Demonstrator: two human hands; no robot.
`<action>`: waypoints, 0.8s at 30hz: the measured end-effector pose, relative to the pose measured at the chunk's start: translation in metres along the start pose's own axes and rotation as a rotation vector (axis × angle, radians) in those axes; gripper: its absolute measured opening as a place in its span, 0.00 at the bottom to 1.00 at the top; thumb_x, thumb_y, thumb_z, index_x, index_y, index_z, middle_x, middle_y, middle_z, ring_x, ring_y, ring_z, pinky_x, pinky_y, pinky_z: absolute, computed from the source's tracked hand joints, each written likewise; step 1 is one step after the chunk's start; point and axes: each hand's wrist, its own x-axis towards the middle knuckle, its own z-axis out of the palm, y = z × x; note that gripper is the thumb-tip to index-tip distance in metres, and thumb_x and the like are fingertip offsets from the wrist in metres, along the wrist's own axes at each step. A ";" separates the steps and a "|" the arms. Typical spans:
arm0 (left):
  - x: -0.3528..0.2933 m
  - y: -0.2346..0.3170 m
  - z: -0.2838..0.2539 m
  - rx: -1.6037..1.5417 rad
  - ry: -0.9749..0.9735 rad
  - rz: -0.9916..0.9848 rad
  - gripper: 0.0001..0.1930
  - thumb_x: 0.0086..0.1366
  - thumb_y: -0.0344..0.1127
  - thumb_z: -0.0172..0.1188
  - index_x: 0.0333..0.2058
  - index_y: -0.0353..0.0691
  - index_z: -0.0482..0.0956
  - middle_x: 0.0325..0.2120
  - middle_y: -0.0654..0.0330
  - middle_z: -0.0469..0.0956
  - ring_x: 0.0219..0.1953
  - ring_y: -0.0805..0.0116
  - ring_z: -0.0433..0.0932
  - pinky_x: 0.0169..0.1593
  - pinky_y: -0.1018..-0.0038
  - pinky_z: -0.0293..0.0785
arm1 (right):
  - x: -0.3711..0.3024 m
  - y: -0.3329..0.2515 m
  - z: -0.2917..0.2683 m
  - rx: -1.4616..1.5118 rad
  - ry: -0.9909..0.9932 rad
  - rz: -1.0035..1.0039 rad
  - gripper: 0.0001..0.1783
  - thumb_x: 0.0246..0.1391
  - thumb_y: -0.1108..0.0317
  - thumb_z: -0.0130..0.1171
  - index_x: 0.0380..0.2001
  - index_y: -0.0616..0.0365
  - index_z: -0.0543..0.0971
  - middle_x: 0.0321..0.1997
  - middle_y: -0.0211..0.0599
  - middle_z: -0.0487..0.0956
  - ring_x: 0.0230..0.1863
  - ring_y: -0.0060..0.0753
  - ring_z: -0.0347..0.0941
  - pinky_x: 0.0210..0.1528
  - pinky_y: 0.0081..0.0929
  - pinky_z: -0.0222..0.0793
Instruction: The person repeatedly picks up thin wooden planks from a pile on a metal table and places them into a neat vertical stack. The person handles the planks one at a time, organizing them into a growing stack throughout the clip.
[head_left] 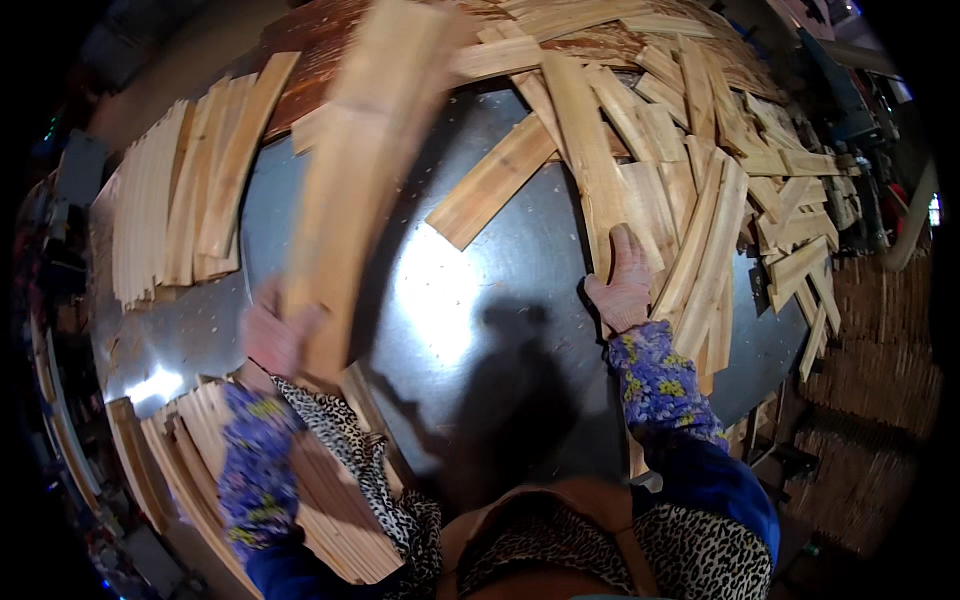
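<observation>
head-worn fisheye looks down over table [540, 240]

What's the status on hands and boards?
Left hand gripping blurred board by its near end. Right hand on second board, grip unclear. Loose pile crowding right side of table.

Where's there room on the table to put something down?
The biggest bare patch is the middle of the table, below the slanted board, between the blurred board in the left hand and the right hand. A narrower one lies between the blurred board and the left stack. Upper right is crowded with a heap of boards.
</observation>
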 end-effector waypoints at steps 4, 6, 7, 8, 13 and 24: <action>0.134 -0.038 -0.099 0.179 0.288 -0.068 0.38 0.64 0.43 0.75 0.68 0.32 0.75 0.51 0.53 0.88 0.49 0.65 0.86 0.53 0.71 0.82 | 0.012 0.026 -0.035 0.543 -0.170 0.145 0.44 0.56 0.71 0.65 0.78 0.65 0.68 0.76 0.56 0.75 0.79 0.47 0.69 0.81 0.35 0.61; 0.174 -0.032 -0.110 0.446 0.390 -0.149 0.40 0.65 0.44 0.74 0.71 0.33 0.72 0.57 0.48 0.84 0.57 0.57 0.83 0.61 0.66 0.79 | 0.023 0.029 -0.055 0.653 -0.217 0.283 0.42 0.57 0.70 0.62 0.76 0.68 0.70 0.73 0.52 0.78 0.75 0.40 0.72 0.78 0.31 0.63; 0.193 -0.030 -0.103 0.564 0.408 -0.077 0.41 0.65 0.45 0.74 0.72 0.34 0.71 0.60 0.46 0.81 0.61 0.55 0.80 0.64 0.64 0.76 | 0.024 0.046 -0.056 0.697 -0.195 0.359 0.42 0.57 0.70 0.62 0.76 0.69 0.70 0.72 0.49 0.79 0.73 0.38 0.74 0.75 0.29 0.65; 0.209 -0.028 -0.097 0.682 0.433 -0.007 0.42 0.64 0.45 0.74 0.73 0.35 0.70 0.63 0.45 0.79 0.64 0.52 0.77 0.68 0.62 0.73 | 0.024 0.055 -0.053 0.736 -0.154 0.449 0.41 0.56 0.70 0.60 0.75 0.68 0.71 0.69 0.46 0.81 0.69 0.34 0.75 0.72 0.27 0.66; 0.280 -0.013 -0.023 1.001 0.204 0.429 0.47 0.59 0.47 0.74 0.77 0.43 0.67 0.75 0.43 0.68 0.78 0.46 0.64 0.80 0.58 0.61 | 0.018 0.083 -0.039 0.854 -0.078 0.587 0.43 0.51 0.71 0.60 0.74 0.73 0.72 0.68 0.40 0.81 0.65 0.35 0.78 0.69 0.24 0.69; 0.341 0.022 0.045 0.904 0.136 0.334 0.26 0.73 0.47 0.59 0.65 0.42 0.80 0.60 0.44 0.83 0.64 0.45 0.80 0.69 0.55 0.74 | 0.011 0.055 -0.023 1.090 -0.041 0.428 0.54 0.48 0.56 0.62 0.77 0.74 0.67 0.70 0.45 0.80 0.66 0.36 0.79 0.70 0.28 0.71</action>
